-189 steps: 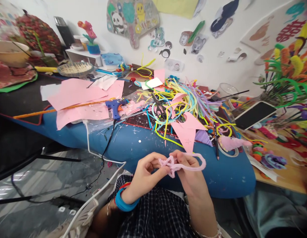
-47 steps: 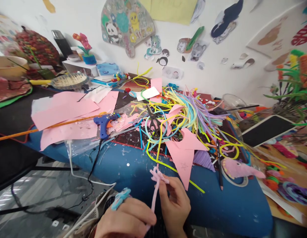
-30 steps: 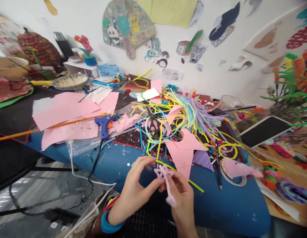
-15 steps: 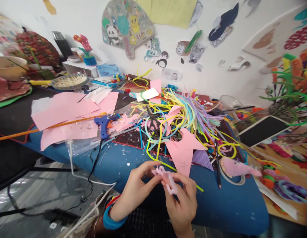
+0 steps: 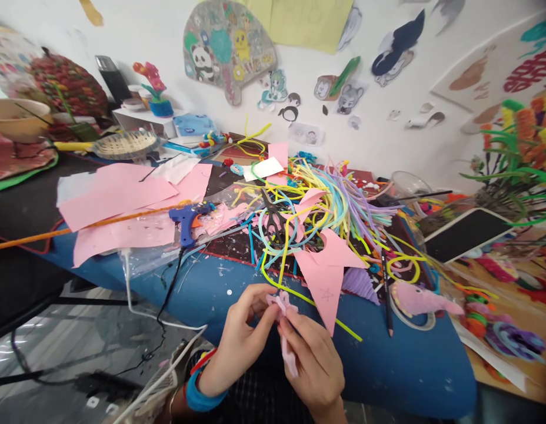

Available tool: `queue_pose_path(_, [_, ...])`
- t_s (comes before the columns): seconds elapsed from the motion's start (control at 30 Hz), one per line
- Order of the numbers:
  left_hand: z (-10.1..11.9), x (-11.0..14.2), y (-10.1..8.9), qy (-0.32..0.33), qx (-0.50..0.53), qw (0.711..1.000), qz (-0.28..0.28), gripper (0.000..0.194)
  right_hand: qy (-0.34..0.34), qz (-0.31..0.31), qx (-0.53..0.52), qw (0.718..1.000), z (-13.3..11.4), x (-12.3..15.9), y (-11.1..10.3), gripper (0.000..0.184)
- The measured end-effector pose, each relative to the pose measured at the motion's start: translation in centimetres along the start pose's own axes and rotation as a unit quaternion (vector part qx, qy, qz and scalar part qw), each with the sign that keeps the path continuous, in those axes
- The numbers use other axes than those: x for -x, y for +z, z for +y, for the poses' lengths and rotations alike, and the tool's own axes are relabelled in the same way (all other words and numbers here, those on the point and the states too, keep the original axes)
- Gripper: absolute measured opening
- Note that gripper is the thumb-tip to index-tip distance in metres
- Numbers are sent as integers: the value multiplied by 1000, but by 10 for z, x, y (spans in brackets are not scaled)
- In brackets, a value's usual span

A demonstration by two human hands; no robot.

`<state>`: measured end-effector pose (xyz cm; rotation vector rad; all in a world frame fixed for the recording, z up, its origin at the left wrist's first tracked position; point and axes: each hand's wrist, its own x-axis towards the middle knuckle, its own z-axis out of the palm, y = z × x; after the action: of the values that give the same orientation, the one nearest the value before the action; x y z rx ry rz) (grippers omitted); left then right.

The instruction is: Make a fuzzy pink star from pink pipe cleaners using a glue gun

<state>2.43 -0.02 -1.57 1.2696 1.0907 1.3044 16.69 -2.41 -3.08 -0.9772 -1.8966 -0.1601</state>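
Observation:
Between my hands is a pale pink pipe cleaner (image 5: 289, 359), bent into a small looped shape with one end hanging down. My left hand (image 5: 243, 333) pinches its upper loops between thumb and fingertips. From the other side, my right hand (image 5: 315, 362) grips it, fingers bent around the hanging part. Both hands are in front of the blue table edge. Just beyond them lie a yellow pipe cleaner (image 5: 346, 331) and a pink paper piece (image 5: 326, 306) with a star drawn on it.
A blue glue gun (image 5: 183, 224) with a black cord lies at left beside pink sheets (image 5: 116, 191). Scissors (image 5: 275, 221) rest among many pipe cleaners (image 5: 330, 191). At right are a pencil (image 5: 388, 300), a pink stuffed shape (image 5: 416, 299) and a phone-like slab (image 5: 469, 234).
My right hand has turned and moved slightly left, so the pipe cleaner's free end now hangs down more steeply. My left hand has shifted a little left and keeps its pinch.

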Motion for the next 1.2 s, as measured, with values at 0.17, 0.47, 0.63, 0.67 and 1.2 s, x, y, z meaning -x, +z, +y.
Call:
queue_pose_path(0.17, [2,1,0,7,10,1000,21,12,-72,-41,24,996,4,-7,-9,31])
queue_pose_path(0.47, [1,2,3,20,-16,998,59,8,-14,-90,-32,995,-1,-8,-14,15])
queue_pose_path(0.63, [-6,4,2,23,-16,997,71,7,6,-120,-45,992,-3,-11,-14,17])
queue_pose_path(0.67, [-6,4,2,20,-12,997,72,8,6,-122,-46,991,-4,-12,-14,18])
queue_pose_path(1.2, [7,-4,6,-47,105,993,24,19,91,11,-168,981,2,4,-7,33])
